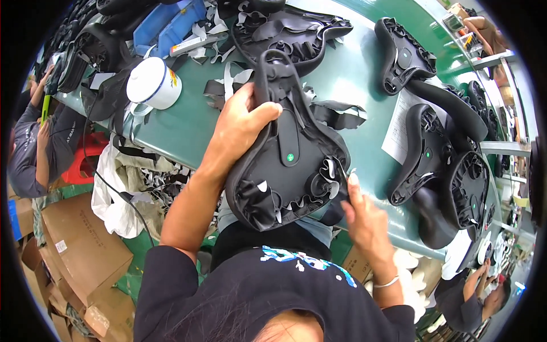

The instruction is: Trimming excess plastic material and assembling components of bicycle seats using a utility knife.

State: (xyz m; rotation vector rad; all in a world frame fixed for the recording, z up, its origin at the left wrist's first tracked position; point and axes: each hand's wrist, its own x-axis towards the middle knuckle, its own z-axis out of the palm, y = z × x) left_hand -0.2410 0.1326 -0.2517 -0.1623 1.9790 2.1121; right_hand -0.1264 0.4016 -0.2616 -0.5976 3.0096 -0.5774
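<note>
Two hands hold one black bicycle saddle (288,165), which is turned underside up above the near edge of the green surface (353,74). The left hand (242,122) is closed around the narrow nose end, thumb over the rim, while the right hand (359,214) pinches the folded cover material at the wide rear edge with its fingertips. The long axis of the saddle runs from the nose, far from the person, to the broad back near the body, so the left hand is at the far end and the right hand at the near end, low and to the right. On the surface lie more upturned saddles (433,165), black scraps of cover material (336,111), a white enamel mug (152,82) and a sheet of paper (399,134). Cardboard boxes (80,245) stand on the floor at the left, and other workers sit at both sides of the line.
</note>
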